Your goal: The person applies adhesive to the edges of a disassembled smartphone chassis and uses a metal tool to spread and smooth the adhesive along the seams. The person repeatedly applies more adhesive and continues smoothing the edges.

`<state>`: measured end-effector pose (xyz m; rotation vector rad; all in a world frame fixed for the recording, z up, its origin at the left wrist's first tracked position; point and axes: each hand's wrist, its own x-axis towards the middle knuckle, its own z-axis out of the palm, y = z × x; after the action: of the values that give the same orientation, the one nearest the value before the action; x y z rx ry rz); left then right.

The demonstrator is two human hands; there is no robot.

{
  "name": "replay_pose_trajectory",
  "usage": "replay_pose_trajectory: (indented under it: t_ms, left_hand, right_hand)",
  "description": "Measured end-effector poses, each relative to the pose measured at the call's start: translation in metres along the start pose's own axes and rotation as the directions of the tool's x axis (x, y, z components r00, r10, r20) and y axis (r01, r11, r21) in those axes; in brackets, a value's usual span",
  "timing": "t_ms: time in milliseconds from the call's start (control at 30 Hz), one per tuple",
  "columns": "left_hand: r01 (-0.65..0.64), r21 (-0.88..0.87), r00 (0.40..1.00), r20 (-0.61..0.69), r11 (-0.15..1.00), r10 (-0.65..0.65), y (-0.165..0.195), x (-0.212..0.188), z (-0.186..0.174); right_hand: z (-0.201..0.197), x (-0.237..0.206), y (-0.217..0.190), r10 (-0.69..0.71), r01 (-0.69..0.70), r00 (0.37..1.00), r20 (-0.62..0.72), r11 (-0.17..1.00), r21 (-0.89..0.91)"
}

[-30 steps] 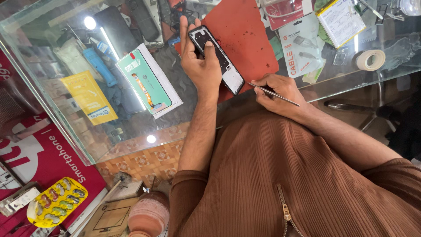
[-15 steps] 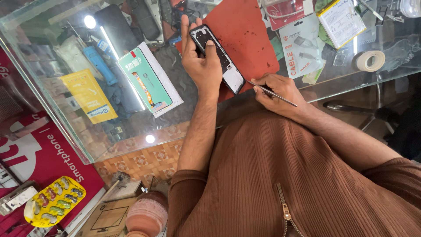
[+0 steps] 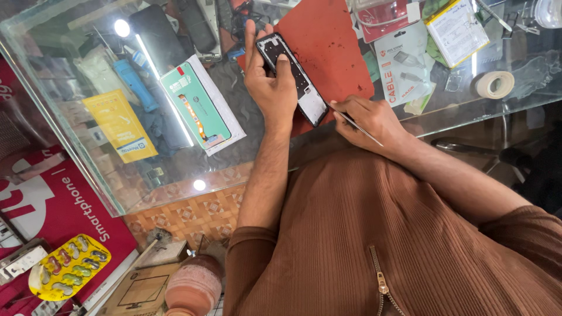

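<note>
Little has shifted since the earlier frames: the left hand (image 3: 270,88) still grips the opened phone (image 3: 291,76) over the red mat (image 3: 328,41), thumb pressed across its frame. Just right of it, the right hand (image 3: 369,120) stays pinched on a thin metal tool (image 3: 358,126), tip near the phone's lower corner. This looks like prying or picking at that corner; next, the tip needs careful placing against the edge above the glass surface (image 3: 246,140).
</note>
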<state>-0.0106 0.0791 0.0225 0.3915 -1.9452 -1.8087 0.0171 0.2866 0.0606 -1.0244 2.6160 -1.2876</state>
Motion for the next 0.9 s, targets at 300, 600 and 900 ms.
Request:
replay_pose_trajectory:
  t_ms: [300, 600, 900]
  left_hand:
    - [-0.021, 0.006, 1.0, -0.001, 1.0, 0.021, 0.0, 0.001, 0.0]
    - [-0.008, 0.007, 1.0, 0.003, 1.0, 0.008, 0.004, 0.004, -0.001]
    - [-0.009, -0.024, 1.0, 0.009, 1.0, 0.01, 0.01, 0.01, 0.0]
  right_hand:
    - [0.009, 0.046, 0.011, -0.09, 0.09, 0.996, -0.01, 0.996, -0.022]
    - [0.013, 0.074, 0.014, -0.117, 0.114, 0.992, -0.045, 0.991, -0.064]
    - [0.009, 0.082, 0.013, -0.106, 0.105, 0.994, -0.039, 0.994, -0.033]
